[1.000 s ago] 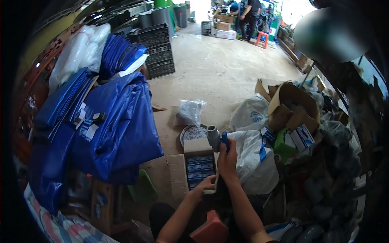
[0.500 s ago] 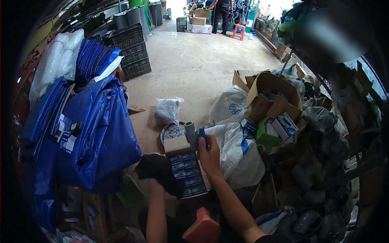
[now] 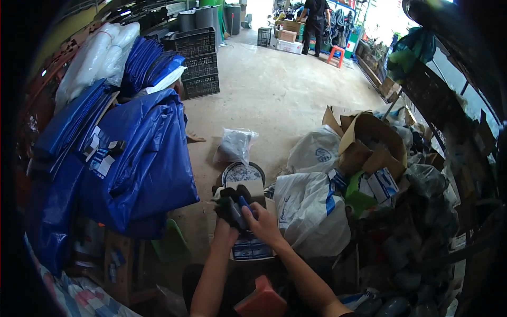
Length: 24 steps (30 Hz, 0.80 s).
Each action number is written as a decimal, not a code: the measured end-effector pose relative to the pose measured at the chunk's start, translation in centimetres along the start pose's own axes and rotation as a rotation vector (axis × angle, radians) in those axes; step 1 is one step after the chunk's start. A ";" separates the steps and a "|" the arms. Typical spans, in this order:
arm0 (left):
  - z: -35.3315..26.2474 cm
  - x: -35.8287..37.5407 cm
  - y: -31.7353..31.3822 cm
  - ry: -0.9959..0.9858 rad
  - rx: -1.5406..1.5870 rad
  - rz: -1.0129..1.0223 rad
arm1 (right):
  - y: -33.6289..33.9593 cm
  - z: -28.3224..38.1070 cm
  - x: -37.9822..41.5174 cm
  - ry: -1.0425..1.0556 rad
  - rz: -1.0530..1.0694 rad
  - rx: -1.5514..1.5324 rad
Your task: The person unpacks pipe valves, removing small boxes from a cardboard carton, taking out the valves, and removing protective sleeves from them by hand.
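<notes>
Black glove-like fabric (image 3: 226, 209) covers the fingers of my left hand (image 3: 226, 227), which is closed around a grey pipe fitting (image 3: 238, 213). My right hand (image 3: 264, 224) grips a small blue object (image 3: 245, 203) against the fitting. The two hands nearly touch. Below them lies an open cardboard box (image 3: 254, 186) with rows of small blue packets (image 3: 252, 250), partly hidden by my hands and forearms.
Blue tarpaulins (image 3: 142, 153) lie at left, near stacked black crates (image 3: 200, 66). A clear bag (image 3: 236, 145) and round tray (image 3: 255, 170) sit ahead. White sacks (image 3: 311, 211) and an open carton (image 3: 369, 137) stand right. Another person (image 3: 315, 24) stands far off by a red stool (image 3: 336, 55).
My left hand has come up and right to the grey fitting. My right hand has lowered with the blue object, and the fitting is now tilted between both hands. The view has shifted.
</notes>
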<state>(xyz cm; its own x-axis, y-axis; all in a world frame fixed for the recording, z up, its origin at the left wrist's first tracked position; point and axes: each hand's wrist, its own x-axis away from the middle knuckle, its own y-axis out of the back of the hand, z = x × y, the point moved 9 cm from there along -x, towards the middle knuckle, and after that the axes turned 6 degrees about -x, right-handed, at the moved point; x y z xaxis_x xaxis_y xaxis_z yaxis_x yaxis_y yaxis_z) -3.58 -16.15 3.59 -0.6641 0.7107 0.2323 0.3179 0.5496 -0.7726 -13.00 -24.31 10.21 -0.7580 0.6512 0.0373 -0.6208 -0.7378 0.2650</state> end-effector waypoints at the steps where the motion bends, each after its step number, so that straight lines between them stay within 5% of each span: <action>1: 0.2 -0.4 0.8 0.032 -0.020 -0.044 | -0.3 0.4 -0.1 0.020 0.020 0.040; 12: -0.8 1.2 3.6 0.019 -0.485 -0.418 | -1.0 1.2 0.9 0.239 -0.181 0.173; 15: -0.1 1.2 5.0 -0.004 -0.327 -0.540 | -1.4 0.1 0.4 0.186 -0.171 0.072; 18: 2.3 0.6 5.0 0.118 -0.065 -0.423 | -1.7 0.2 0.6 0.169 -0.114 0.185; 24: 0.2 0.8 3.8 -0.039 -1.027 -0.429 | 1.2 -2.1 -0.2 0.036 -0.205 0.042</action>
<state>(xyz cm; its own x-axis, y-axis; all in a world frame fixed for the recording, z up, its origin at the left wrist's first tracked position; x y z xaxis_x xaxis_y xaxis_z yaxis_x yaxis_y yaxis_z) -3.06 -13.62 0.72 -0.8683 0.3702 0.3301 0.4538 0.8617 0.2271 -14.03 -25.69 8.52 -0.6237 0.7796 -0.0562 -0.7545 -0.5817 0.3039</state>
